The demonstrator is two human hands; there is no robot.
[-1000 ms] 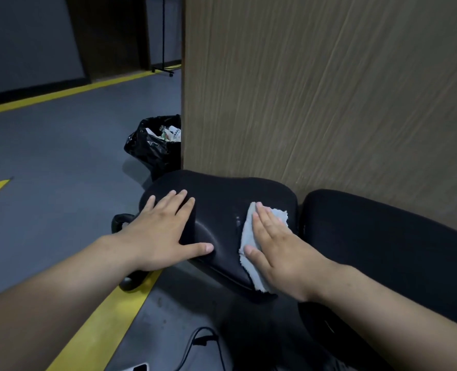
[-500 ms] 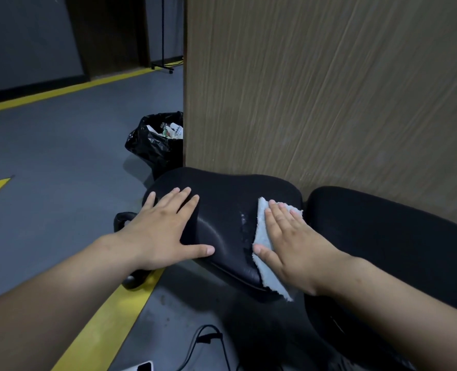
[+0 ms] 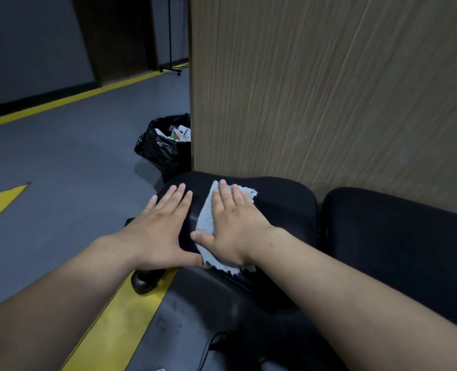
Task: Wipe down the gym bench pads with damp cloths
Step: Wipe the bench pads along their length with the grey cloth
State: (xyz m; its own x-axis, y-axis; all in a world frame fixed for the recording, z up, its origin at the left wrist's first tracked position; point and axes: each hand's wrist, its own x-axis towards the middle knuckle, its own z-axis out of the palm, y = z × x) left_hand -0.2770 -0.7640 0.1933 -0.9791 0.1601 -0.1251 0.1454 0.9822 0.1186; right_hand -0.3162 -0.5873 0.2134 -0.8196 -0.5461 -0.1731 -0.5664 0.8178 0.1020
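A black seat pad (image 3: pixel 283 207) lies in the middle of the view, with a second, longer black pad (image 3: pixel 398 231) to its right across a narrow gap. My left hand (image 3: pixel 160 231) rests flat on the seat pad's left end, fingers spread and holding nothing. Just right of it, my right hand (image 3: pixel 232 223) presses a light blue cloth (image 3: pixel 208 212) flat against the pad. The cloth sticks out past the fingertips and hangs over the pad's near edge. Thumbs of both hands almost touch.
A wood-grain panel (image 3: pixel 329 89) stands directly behind the pads. A black rubbish bag (image 3: pixel 163 145) full of litter sits on the grey floor at the panel's left corner. Yellow floor stripes (image 3: pixel 120 317) run under the bench, beside a black bench foot (image 3: pixel 144 282) and a cable (image 3: pixel 208 346).
My right hand has slid the cloth leftward across the seat pad, from its right end to right beside my left hand. The left hand stayed in place.
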